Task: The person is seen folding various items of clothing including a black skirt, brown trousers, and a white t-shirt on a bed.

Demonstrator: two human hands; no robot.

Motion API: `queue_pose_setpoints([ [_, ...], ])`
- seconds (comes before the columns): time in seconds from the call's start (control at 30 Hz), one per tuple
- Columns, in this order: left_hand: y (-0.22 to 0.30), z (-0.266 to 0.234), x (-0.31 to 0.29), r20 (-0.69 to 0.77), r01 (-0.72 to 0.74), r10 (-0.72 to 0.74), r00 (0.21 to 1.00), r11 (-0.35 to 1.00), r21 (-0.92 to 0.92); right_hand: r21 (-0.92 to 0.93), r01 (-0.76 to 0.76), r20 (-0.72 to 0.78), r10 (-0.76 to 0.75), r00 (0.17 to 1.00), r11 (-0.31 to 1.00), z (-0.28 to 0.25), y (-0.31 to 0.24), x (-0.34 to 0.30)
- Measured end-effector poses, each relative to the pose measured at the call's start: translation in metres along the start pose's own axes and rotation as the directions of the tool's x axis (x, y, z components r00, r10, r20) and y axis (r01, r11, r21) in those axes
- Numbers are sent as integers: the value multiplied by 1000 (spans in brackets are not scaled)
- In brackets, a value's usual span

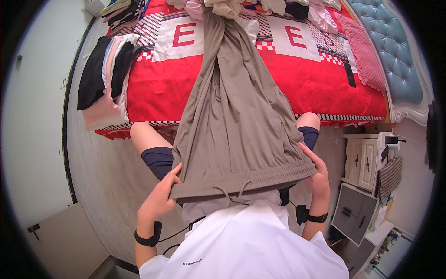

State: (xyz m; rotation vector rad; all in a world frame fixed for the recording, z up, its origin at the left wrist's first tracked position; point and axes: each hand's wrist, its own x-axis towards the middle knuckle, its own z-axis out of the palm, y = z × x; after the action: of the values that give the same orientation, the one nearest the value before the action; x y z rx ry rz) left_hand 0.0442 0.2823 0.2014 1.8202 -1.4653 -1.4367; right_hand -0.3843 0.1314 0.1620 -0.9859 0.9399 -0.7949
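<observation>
A pair of taupe trousers (241, 125) with a gathered elastic waistband and a drawstring stretches from my lap up onto the bed. My left hand (160, 193) is closed on the left end of the waistband, thumb and fingers pinching its edge. At the opposite end, my right hand (318, 169) grips the waistband's right side, its fingers partly behind the cloth. Between both hands the waistband is spread wide. The trouser legs narrow toward the far side, where their ends lie by a heap of clothes.
A bed with a red patterned cover (158, 93) stands before me. Folded garments (109, 69) hang over its left edge; a clothes heap (269, 7) lies at the back. To the right are a tufted blue headboard (395, 46), a white cabinet (360, 160) and a grey drawer unit (353, 211).
</observation>
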Motion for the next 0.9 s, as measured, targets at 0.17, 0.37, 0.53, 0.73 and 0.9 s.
queue_pose_setpoints([
  [0.17,-10,17,-4,-30,-216,214,976,969,-121,158,1,-109,16,994,987,8,-1,-7],
  [0.37,35,0,3,-478,-173,342,809,916,362,-103,140,-318,-166,933,985,19,-20,11],
  [0.53,100,-34,13,-574,-221,558,600,805,551,-403,405,-219,-517,827,820,48,-83,40],
  [0.73,151,-46,47,-452,-460,652,609,755,467,-428,535,86,-556,827,728,108,-125,69],
  [0.9,167,-41,70,-168,-448,466,869,884,137,-458,541,165,-531,831,705,148,-122,81],
])
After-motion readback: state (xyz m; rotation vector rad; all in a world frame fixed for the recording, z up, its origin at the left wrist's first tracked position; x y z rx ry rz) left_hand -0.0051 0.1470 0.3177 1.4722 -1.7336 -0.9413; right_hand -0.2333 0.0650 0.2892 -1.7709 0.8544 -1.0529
